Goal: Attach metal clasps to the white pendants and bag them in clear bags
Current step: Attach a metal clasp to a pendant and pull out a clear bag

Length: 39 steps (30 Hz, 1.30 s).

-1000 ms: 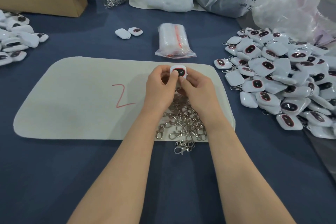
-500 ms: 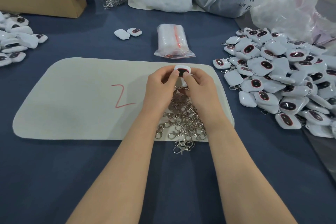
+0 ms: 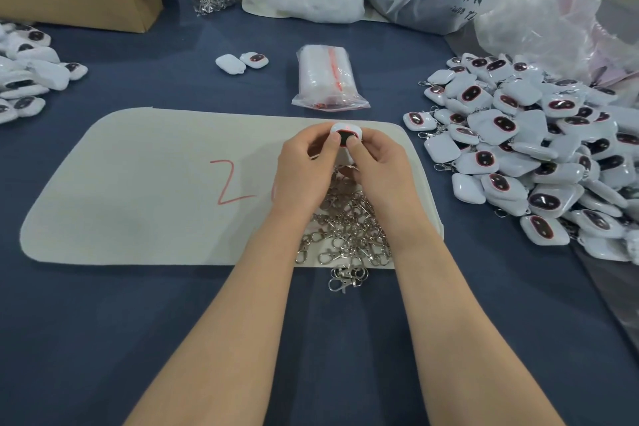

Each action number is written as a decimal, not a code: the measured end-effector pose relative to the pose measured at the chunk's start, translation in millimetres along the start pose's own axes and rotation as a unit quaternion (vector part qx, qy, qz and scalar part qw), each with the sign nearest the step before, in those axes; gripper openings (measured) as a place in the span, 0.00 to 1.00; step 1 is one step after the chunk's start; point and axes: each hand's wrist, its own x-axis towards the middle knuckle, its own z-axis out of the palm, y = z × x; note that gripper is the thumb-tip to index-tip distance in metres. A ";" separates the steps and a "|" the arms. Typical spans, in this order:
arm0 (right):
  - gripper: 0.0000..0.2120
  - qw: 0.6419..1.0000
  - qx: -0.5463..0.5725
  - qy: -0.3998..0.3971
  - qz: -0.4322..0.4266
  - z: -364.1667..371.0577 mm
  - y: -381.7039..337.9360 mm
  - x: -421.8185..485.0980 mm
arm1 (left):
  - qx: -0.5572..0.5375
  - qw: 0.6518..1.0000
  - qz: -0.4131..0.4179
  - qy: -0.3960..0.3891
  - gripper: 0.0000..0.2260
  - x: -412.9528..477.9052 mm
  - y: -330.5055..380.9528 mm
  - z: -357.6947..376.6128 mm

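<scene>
A small heap of white pendants (image 3: 24, 79) lies at the far left. Over the pale mat (image 3: 138, 190) marked with a red 2, the left hand (image 3: 304, 169) pinches one white pendant (image 3: 345, 132), a rounded square with a dark oval window rimmed in red, held above the mat's far edge. The right hand (image 3: 380, 169) pinches it too. Loose metal clasps (image 3: 345, 235) lie heaped beneath the wrists, and a large pile of pendants (image 3: 536, 156) lies at the right
</scene>
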 end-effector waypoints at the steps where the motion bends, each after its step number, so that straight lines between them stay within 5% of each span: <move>1: 0.08 1.000 -0.009 -0.002 0.002 0.3 -1.1 -0.3 | 0.005 1.000 0.001 0.002 0.07 -0.4 0.6 -0.1; 6: 0.12 0.991 -0.130 0.023 -0.034 2.2 -6.1 -3.2 | 0.045 0.998 -0.014 0.034 0.07 -2.3 5.9 -3.1; 9: 0.13 0.971 -0.217 0.084 -0.058 9.1 -11.9 7.0 | 0.170 0.984 -0.011 0.053 0.12 0.0 7.7 -9.5; 14: 0.20 0.946 -0.323 0.000 -0.021 35.0 -16.7 48.6 | 0.353 0.934 -0.018 0.055 0.15 20.2 8.0 -10.3; 20: 0.16 0.945 -0.319 0.057 -0.050 45.1 -10.2 78.5 | 0.311 0.949 -0.011 0.049 0.22 72.6 3.8 0.8; 23: 0.15 0.938 -0.325 0.092 -0.084 42.9 -6.5 84.2 | 0.301 0.953 -0.025 0.025 0.18 89.7 -2.8 9.0; 27: 0.18 0.930 -0.352 0.058 -0.081 43.0 -2.4 88.8 | 0.280 0.956 -0.021 0.087 0.08 96.7 -5.9 13.6; 32: 0.14 0.935 -0.322 0.092 -0.120 44.8 -8.5 91.8 | 0.197 0.974 0.049 0.101 0.06 95.6 1.4 14.7; 39: 0.12 0.925 -0.373 0.058 -0.040 48.0 -6.8 97.4 | 0.194 0.979 0.061 0.036 0.03 88.1 3.5 10.4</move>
